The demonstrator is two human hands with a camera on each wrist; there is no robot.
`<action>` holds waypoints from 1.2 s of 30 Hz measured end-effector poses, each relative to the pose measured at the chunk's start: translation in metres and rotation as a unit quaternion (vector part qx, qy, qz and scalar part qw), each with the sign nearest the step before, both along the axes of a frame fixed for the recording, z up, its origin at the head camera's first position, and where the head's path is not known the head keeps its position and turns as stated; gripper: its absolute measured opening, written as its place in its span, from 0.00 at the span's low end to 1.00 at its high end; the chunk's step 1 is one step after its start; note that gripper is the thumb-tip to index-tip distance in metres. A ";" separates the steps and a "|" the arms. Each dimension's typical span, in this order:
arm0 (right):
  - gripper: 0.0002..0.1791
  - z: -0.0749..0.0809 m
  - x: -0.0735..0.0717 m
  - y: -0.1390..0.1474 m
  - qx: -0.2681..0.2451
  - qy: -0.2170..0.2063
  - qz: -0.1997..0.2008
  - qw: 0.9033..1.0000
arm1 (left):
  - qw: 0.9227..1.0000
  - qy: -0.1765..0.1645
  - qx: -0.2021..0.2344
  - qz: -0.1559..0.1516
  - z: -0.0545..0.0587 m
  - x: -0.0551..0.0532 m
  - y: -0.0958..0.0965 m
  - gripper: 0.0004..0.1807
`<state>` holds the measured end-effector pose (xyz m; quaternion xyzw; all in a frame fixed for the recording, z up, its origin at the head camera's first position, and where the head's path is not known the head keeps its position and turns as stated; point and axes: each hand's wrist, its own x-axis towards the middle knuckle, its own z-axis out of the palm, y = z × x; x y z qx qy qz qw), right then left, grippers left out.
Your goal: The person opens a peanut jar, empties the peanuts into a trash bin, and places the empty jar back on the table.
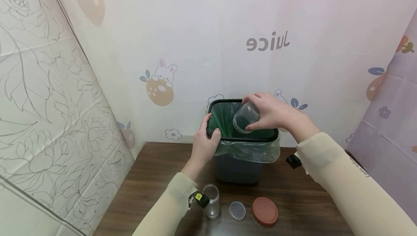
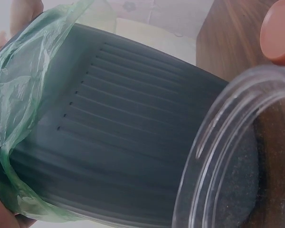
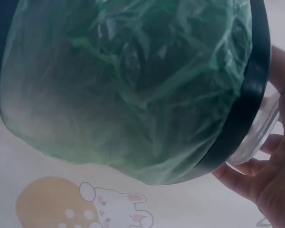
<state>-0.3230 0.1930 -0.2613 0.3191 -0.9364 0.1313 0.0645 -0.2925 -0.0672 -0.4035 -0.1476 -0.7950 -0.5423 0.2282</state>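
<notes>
Right hand (image 1: 277, 114) grips a clear jar (image 1: 245, 117) tipped mouth-down over the green-lined bin (image 1: 242, 140) at the tabletop's back edge, left hand (image 1: 205, 143) clasps its rim, so emptying looks underway, with another jar (image 1: 211, 200) waiting near the front edge.

Your way to the bin's (image 1: 242, 163) mouth lay open from twelve o'clock; at six, an upright jar (image 1: 211, 200), clear lid (image 1: 237, 210) and brown lid (image 1: 264, 211) crowded the table (image 1: 146, 178).

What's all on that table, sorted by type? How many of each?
Clear jars: 2, one held tilted over the bin by the right hand, one standing on the table
Lids: 2, clear and reddish-brown
Bins: 1, dark with a green liner, gripped by the left hand
Total: 5
</notes>
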 end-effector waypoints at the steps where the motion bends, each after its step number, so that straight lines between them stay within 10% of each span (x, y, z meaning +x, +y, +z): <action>1: 0.44 0.000 0.000 0.000 0.002 0.001 -0.001 1.000 | 1.000 0.000 0.000 0.000 0.000 0.000 0.000 0.38; 36: 0.45 0.007 0.008 0.000 -0.030 0.026 0.002 0.999 | 1.000 -0.002 0.001 0.000 -0.001 0.000 0.001 0.39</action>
